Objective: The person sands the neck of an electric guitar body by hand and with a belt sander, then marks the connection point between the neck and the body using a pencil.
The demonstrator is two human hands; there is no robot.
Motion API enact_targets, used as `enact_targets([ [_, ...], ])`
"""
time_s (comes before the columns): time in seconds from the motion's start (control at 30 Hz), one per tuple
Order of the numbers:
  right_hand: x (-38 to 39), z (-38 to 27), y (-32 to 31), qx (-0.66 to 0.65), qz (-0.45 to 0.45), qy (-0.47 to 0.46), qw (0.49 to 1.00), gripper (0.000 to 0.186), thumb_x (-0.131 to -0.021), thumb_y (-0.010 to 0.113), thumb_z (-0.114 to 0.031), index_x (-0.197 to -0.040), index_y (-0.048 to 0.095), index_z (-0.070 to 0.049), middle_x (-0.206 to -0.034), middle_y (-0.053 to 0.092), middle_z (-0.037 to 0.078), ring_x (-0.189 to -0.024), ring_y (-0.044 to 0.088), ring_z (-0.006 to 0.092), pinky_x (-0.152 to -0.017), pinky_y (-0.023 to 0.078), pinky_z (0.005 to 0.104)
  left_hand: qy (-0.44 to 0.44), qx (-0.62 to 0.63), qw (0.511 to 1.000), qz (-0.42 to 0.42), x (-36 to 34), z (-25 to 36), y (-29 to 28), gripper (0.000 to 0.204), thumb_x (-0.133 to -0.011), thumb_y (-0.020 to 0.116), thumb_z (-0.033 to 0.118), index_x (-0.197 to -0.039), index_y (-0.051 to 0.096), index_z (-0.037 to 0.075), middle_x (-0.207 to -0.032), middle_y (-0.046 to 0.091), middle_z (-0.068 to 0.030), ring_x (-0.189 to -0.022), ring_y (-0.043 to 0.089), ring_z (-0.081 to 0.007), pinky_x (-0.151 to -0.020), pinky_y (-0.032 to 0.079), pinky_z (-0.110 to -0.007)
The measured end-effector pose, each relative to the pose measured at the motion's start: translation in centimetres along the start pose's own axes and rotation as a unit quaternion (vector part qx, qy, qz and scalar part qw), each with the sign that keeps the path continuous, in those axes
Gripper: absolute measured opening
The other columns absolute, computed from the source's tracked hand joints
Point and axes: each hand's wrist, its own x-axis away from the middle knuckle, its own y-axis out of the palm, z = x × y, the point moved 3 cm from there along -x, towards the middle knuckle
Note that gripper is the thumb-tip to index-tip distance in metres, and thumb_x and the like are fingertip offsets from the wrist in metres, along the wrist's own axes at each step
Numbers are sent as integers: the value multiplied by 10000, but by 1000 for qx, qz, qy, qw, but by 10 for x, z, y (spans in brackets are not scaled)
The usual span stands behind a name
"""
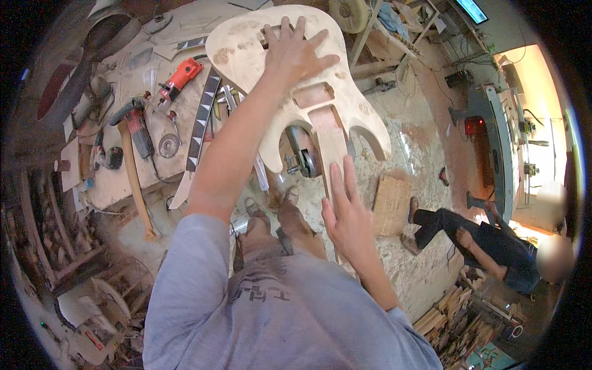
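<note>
In the head view, the left hand [296, 55] is pressing palm-down on a pale wooden guitar body [345, 102], its fingers spreading wide and grasping nothing. The right hand [350, 225] is lying along the wooden neck [332, 143], its visible fingers stretching straight; whether the hidden ones are gripping underneath, I cannot tell. The body is sitting in front of the person, its neck pointing back toward them. To its left, a dark fretboard with pale triangular inlays [203, 120] is lying beside a red power tool [180, 79] on the bench [114, 185].
</note>
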Motion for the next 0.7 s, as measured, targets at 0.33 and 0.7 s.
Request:
enact_targets([
  [0.33,-27,-21,9,10,17,34,999,661,-961,592,-176,-1568,345,-93,-1637,283,207,-1072,655,442,-760,578,471,-7,-7,1000,11,-1,-2,-2,777,-862,472,806,-1504,499,368,-1639,315,-173,-1514,209,-468,-1135,115,-777],
  [0.7,-11,-14,9,21,-16,36,999,679,-942,604,-163,-1569,350,-106,-1656,263,171,-1066,659,449,-778,587,475,-6,-1,1000,-7,-3,-5,-2,784,-860,476,807,-1510,490,367,-1641,311,-168,-1510,211,-466,-1137,97,-775],
])
